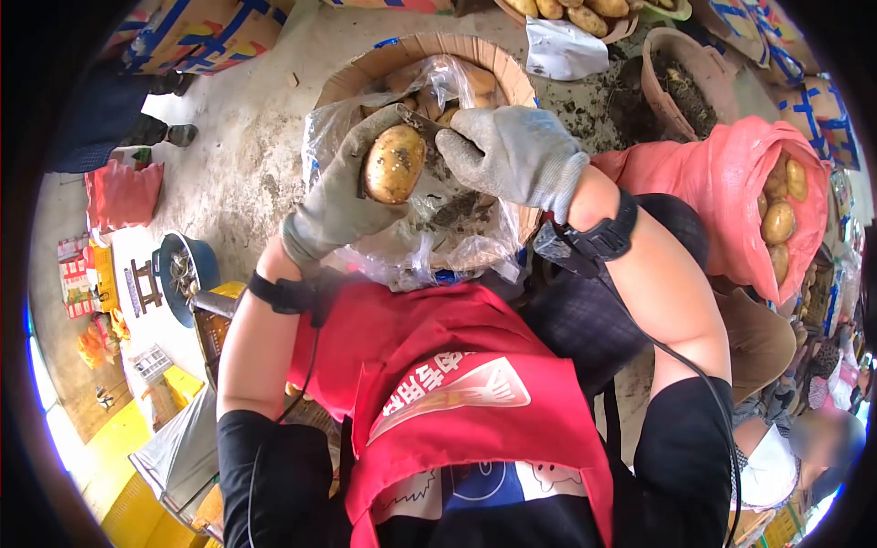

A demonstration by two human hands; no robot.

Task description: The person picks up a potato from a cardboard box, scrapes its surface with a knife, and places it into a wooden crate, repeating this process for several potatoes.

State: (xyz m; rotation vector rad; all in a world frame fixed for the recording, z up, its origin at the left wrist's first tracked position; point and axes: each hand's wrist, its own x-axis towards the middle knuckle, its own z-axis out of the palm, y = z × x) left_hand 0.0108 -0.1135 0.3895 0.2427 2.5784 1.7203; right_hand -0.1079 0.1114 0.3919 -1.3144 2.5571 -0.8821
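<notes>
Over the open box [352, 84], taken as the hub of the dial with 12 o'clock pointing away from my chest: one potato [395, 164], oval, yellow-brown, speckled with dirt.

Long axis of same: close to the 12-to-6 line, its far end leaning a little toward 1.

Left hand [345, 196]: grey glove, soiled; clamped on the potato, palm at 8 o'clock of it, fingers reaching up past its far end. Nearer of my two hands, being in contact.

Right hand [521, 155]: grey glove, at 3 o'clock of the potato, apart from it. Thumb and fingers bent, tips turned inward toward 9, nearly meeting my left fingertips at the far end. Some thin dark matter shows between the two gloves; whether my right fingers grip it, I cannot tell.

Principal relation: potato between left palm and right fingertips, its right flank uncovered and facing my right hand.

Beneath: clear plastic liner [422, 260] inside the box; more potatoes in it, toward 1 o'clock, partly hidden by plastic and gloves.

Outlying: soil-bearing tub [653, 78], between 2 and 3 o'clock; pink sack [681, 173], mouth turned outward, potatoes showing, at 3; blue basin [203, 260], at 8.
</notes>
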